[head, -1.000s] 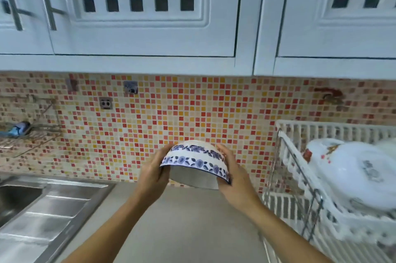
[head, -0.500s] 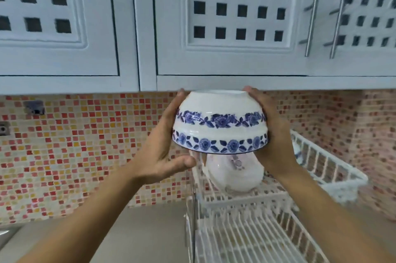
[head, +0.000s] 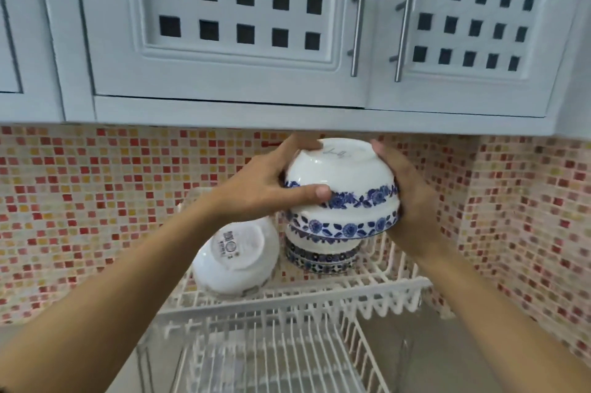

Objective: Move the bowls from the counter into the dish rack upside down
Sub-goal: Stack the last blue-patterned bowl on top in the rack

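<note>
1. The left hand (head: 256, 191) and right hand (head: 406, 197) clamp a white bowl (head: 343, 187) with blue flower bands between them, one on each side.
2. The left grip is closed on the bowl: its thumb lies across the upper blue band and its fingers reach up to the bowl's foot.
3. The right grip is closed on the bowl too, its palm cupping the right wall and its fingertips at the foot.
4. The bowl is upside down, foot up and rim down, slightly tilted.
5. It sits over a stack of inverted blue-patterned bowls (head: 321, 253) in the upper tier of the white rack (head: 319, 300); whether it touches the stack cannot be told.
6. A plain white bowl (head: 235, 260) lies tilted in the same tier, just left of the stack, its stamped base facing the camera.
7. Behind is a mosaic tile wall (head: 96, 200); above, grey cabinets (head: 240, 24) with bar handles.
</note>
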A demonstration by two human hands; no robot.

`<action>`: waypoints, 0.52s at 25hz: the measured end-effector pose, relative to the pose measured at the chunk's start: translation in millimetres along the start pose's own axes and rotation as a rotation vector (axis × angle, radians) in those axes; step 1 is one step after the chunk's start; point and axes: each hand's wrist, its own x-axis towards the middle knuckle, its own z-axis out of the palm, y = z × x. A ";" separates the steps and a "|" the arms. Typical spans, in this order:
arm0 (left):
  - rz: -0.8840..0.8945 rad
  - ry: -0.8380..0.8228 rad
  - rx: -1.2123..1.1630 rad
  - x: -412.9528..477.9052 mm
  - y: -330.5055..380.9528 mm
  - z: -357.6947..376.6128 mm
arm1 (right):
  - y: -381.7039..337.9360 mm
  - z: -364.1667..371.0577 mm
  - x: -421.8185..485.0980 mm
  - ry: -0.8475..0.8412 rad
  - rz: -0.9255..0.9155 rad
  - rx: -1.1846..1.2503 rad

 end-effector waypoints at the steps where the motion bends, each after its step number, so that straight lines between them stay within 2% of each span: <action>1: -0.005 0.010 0.011 4.6 -1.3 6.8 | 11.3 -2.1 -3.8 -0.042 0.003 0.006; 3: -0.018 0.046 0.050 8.6 -7.2 17.4 | 27.5 -5.6 -6.6 -0.203 0.038 0.035; 7: -0.066 0.089 0.158 11.3 -14.3 29.6 | 43.0 -21.4 -9.5 -0.802 0.242 0.195; 8: -0.081 0.075 0.188 11.4 -15.6 31.1 | 42.9 -22.9 -13.6 -0.876 0.269 0.231; 13: -0.131 -0.013 0.371 16.3 -28.9 44.7 | 49.9 -12.8 -21.6 -0.873 0.457 0.330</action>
